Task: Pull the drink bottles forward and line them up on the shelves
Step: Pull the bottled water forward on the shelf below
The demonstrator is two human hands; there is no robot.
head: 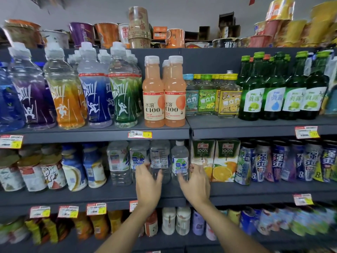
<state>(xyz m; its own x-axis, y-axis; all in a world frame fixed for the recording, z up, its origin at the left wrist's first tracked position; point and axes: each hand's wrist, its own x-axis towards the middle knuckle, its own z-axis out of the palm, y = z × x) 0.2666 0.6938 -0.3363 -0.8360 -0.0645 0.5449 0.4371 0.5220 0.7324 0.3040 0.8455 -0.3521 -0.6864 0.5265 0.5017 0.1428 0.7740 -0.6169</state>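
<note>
On the middle shelf (94, 195) stand several clear water bottles. My left hand (148, 185) curls round the lower part of one clear bottle with a white label (160, 157), fingers on its left side and thumb across its front. My right hand (196, 183) curls round the neighbouring clear bottle with a blue-green label (180, 158), thumb on its left and fingers on its right. That bottle stands at the right end of the shelf section, next to a juice carton. Two more clear bottles (118, 159) stand to the left of my hands.
Orange juice cartons (225, 157) stand right of my right hand, then a row of blue cans (277, 161). The upper shelf carries sports drinks (94, 92), peach-coloured bottles (165, 95) and green glass bottles (273, 95). Price tags (139, 134) hang on the shelf edges. Cup noodles sit on top.
</note>
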